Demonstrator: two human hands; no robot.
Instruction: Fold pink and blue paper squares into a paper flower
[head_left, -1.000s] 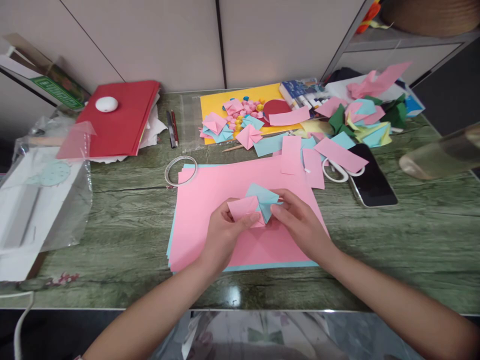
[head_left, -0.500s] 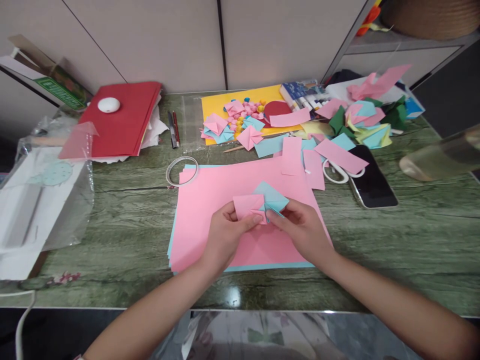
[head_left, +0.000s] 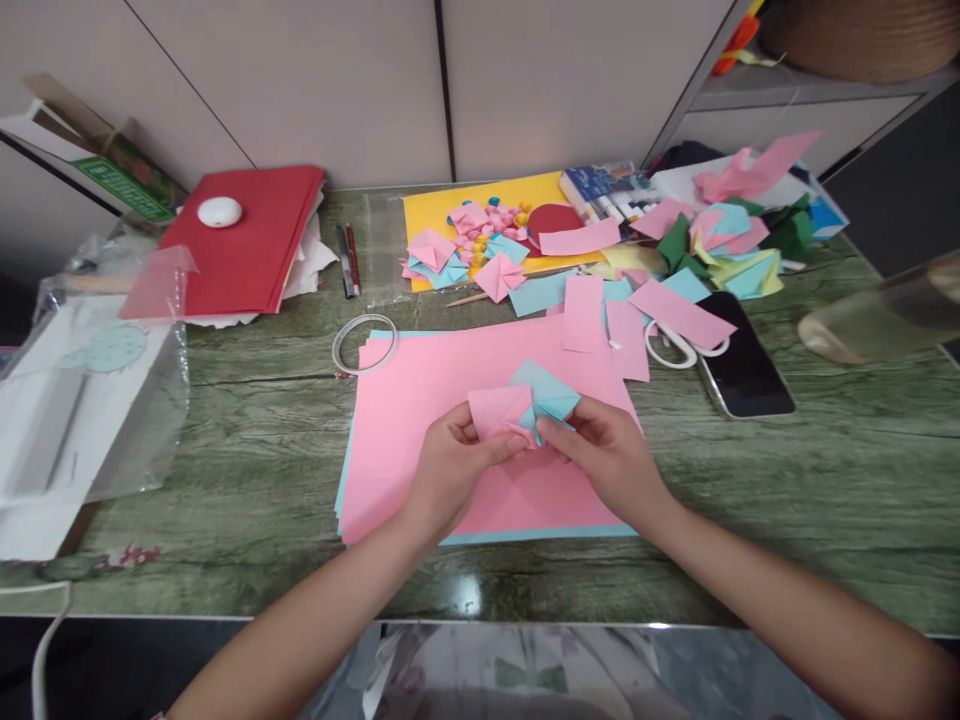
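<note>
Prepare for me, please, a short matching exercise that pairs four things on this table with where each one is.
Things
1. pink folded paper
2. blue folded paper
3. white ring
4. white oval object

Places
A. on top of the red folder
B. gripped by the right hand
C. over the far left corner of the paper stack
D. gripped by the left hand

Right pairs: 1-D, 2-B, 3-C, 4-A
</note>
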